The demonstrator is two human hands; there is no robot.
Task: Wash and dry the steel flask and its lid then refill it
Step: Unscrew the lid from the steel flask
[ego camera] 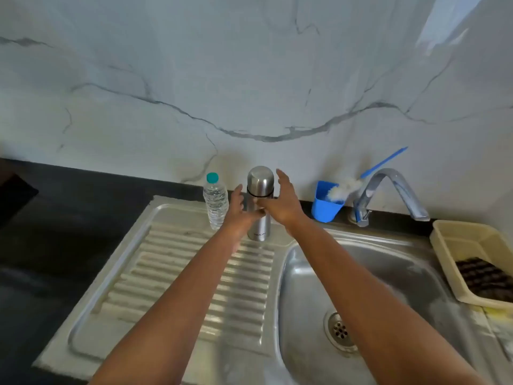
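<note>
Where the ribbed draining board (177, 273) meets the back edge of the sink unit, 1 steel flask (260, 215) standing upright, its domed lid (260, 179) still on above a dark band. Near the flask's base, a small line of dark lettering — too blurred to read for certain. Just left of it and close beside, a clear plastic water bottle (215, 202) with a teal cap, also upright; no label legible.

Reaching in from below, 2 bare arms. Left hand (238, 209) at the flask's left side, fingers straight and loosely spread, between the bottle and the flask, partly covering the flask's lower body — contact not clear. Right hand (280, 202) at the flask's right side, fingers extended upward and apart, thumb crossing in front of the flask body; no closed grip visible.

To the right, a blue cup (324, 208) on the dark worktop (55, 232), holding a white-bristled brush (345, 187) with a blue handle leaning toward the marble-patterned wall (249, 79). Beside it a chrome tap (388, 190) arching over the steel sink bowl (388, 273) with its drain (340, 330). At the far right, a cream basket (458, 240) with a dark scrubber (484, 276) inside.
</note>
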